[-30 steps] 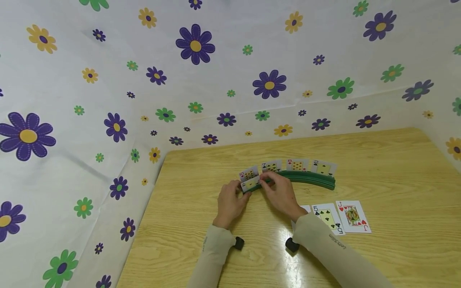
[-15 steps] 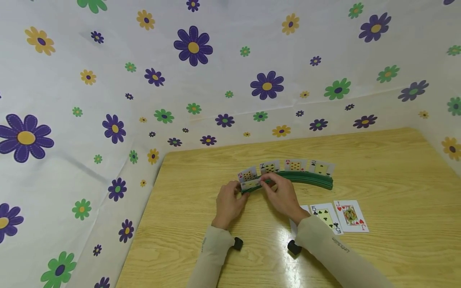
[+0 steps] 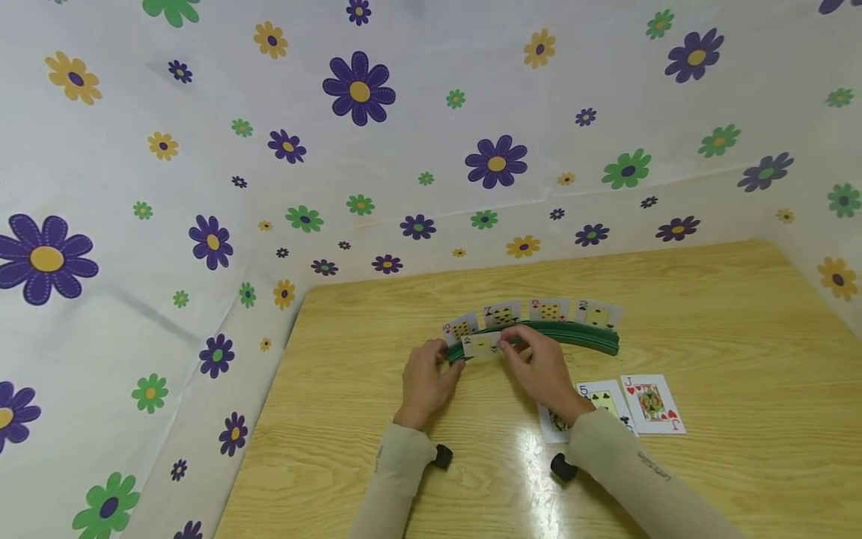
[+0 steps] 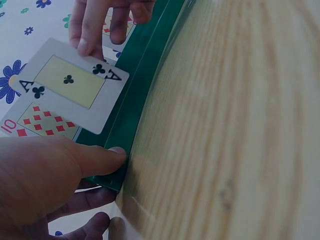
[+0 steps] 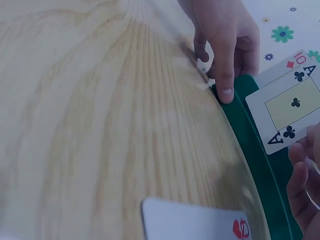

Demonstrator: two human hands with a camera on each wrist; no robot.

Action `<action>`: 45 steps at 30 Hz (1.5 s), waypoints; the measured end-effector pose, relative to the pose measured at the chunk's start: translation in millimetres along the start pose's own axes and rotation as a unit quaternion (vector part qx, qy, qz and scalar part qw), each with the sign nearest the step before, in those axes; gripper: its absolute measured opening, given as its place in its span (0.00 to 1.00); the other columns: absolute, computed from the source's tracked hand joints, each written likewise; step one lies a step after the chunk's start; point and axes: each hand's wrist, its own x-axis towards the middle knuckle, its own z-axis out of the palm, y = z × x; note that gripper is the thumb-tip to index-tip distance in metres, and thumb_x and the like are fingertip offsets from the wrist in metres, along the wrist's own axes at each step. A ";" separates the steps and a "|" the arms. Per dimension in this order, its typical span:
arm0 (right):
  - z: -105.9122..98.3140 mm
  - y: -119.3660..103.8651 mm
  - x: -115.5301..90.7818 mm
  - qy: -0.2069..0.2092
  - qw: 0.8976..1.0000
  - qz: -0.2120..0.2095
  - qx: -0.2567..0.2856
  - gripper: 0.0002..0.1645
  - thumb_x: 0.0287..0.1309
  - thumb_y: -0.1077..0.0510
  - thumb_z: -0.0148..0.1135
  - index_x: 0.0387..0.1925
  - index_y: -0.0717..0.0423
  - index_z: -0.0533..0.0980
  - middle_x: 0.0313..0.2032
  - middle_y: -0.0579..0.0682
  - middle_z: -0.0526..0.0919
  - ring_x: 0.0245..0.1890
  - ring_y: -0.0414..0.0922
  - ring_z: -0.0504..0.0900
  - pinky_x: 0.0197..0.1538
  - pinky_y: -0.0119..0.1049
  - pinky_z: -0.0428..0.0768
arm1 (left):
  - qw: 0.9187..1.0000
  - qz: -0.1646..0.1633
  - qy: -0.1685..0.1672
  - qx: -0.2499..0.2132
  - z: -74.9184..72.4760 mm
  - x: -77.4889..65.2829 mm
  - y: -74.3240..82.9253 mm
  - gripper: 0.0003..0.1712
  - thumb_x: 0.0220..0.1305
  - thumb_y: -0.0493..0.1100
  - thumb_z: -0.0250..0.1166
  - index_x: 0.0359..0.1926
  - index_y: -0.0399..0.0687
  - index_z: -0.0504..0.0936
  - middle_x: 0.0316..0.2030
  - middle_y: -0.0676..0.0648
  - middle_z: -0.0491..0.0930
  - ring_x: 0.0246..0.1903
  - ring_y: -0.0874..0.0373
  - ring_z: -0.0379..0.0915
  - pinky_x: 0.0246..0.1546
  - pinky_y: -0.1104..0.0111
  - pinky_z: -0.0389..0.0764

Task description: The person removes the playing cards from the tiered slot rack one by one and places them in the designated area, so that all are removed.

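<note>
My left hand [image 3: 424, 378] grips the left end of a curved green card holder [image 4: 145, 65], its thumb [image 4: 107, 160] pressing on the front face. With fingers and thumb, my right hand [image 3: 539, 368] pinches one edge of an ace of clubs [image 5: 295, 102]. The ace is tilted in front of the holder and overlaps the lower part of the ten of diamonds [image 4: 47, 120]. That ten stands in the holder's left part. Further right along it stand a black seven [image 3: 503, 313], a red eight [image 3: 549, 309] and a two [image 3: 598, 315].
On the wooden table [image 3: 337, 449], right of my right forearm, lie a jack of hearts [image 3: 652, 404] and a five of clubs [image 3: 601, 398]. A face card [image 3: 554, 424] lies partly under that forearm in the head view. Flower-patterned sheeting [image 3: 417, 142] encloses the table's back and sides.
The ace has moved right and toward me, away from the holder's left end, along with my right hand. More of the face card shows now. My left hand keeps its grip.
</note>
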 end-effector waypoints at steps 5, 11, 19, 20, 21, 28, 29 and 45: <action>-4.6 1.3 -2.8 0.001 1.000 0.002 -0.002 0.07 0.75 0.61 0.69 0.51 0.54 0.86 0.45 0.52 0.92 0.43 0.49 0.90 0.40 0.33 0.85 | 1.000 -0.003 -0.002 0.000 -0.5 -0.9 -1.2 0.12 0.70 0.47 0.77 0.44 0.46 0.84 0.42 0.46 0.88 0.40 0.51 0.77 0.40 0.62 0.74; -12.7 2.8 -7.8 0.008 1.000 0.008 0.001 0.07 0.76 0.61 0.68 0.51 0.55 0.86 0.45 0.52 0.92 0.42 0.49 0.88 0.40 0.32 0.84 | 1.000 -0.010 -0.008 -0.004 -0.9 -0.4 0.7 0.13 0.70 0.47 0.77 0.46 0.45 0.84 0.44 0.45 0.88 0.41 0.51 0.77 0.41 0.62 0.74; -21.6 4.8 -15.5 0.023 1.000 -0.002 0.001 0.08 0.76 0.62 0.67 0.51 0.58 0.86 0.45 0.54 0.91 0.41 0.47 0.86 0.39 0.31 0.83 | 1.000 -0.013 -0.008 -0.001 -2.0 -1.3 -0.1 0.13 0.70 0.47 0.77 0.45 0.45 0.84 0.43 0.45 0.88 0.41 0.51 0.76 0.42 0.61 0.75; -21.9 5.4 -16.1 0.023 1.000 0.001 0.003 0.08 0.76 0.62 0.67 0.52 0.58 0.86 0.45 0.54 0.91 0.41 0.46 0.86 0.39 0.31 0.83 | 1.000 -0.014 -0.009 0.000 -2.1 -1.5 -0.4 0.13 0.70 0.47 0.77 0.45 0.45 0.84 0.43 0.45 0.87 0.41 0.52 0.76 0.42 0.61 0.75; -22.4 5.7 -16.7 0.022 1.000 0.004 0.007 0.08 0.76 0.62 0.67 0.52 0.58 0.85 0.45 0.54 0.91 0.41 0.44 0.86 0.39 0.31 0.82 | 1.000 -0.016 -0.009 0.001 -2.1 -1.8 -0.7 0.13 0.70 0.47 0.77 0.45 0.45 0.84 0.43 0.46 0.87 0.41 0.52 0.76 0.42 0.61 0.74; -27.9 4.1 -19.4 0.021 0.998 0.041 0.030 0.09 0.78 0.59 0.66 0.53 0.57 0.85 0.45 0.55 0.91 0.41 0.38 0.84 0.39 0.29 0.81 | 1.000 -0.013 -0.008 -0.002 -1.8 -0.6 0.1 0.13 0.70 0.47 0.77 0.45 0.45 0.84 0.44 0.45 0.88 0.42 0.51 0.77 0.43 0.60 0.75; -28.8 3.6 -19.7 0.021 0.998 0.043 0.029 0.09 0.78 0.59 0.66 0.53 0.57 0.86 0.45 0.55 0.91 0.41 0.38 0.84 0.40 0.29 0.81 | 1.000 -0.013 -0.009 -0.002 -1.8 -0.4 0.5 0.13 0.70 0.47 0.77 0.44 0.45 0.84 0.44 0.45 0.88 0.42 0.51 0.76 0.42 0.60 0.74; -41.7 -1.5 -27.7 0.043 0.997 0.050 0.029 0.09 0.77 0.60 0.67 0.52 0.59 0.86 0.44 0.56 0.92 0.40 0.34 0.83 0.38 0.27 0.81 | 1.000 -0.010 -0.008 -0.003 -0.9 0.2 1.0 0.13 0.71 0.47 0.76 0.46 0.45 0.84 0.44 0.45 0.88 0.43 0.50 0.78 0.45 0.58 0.77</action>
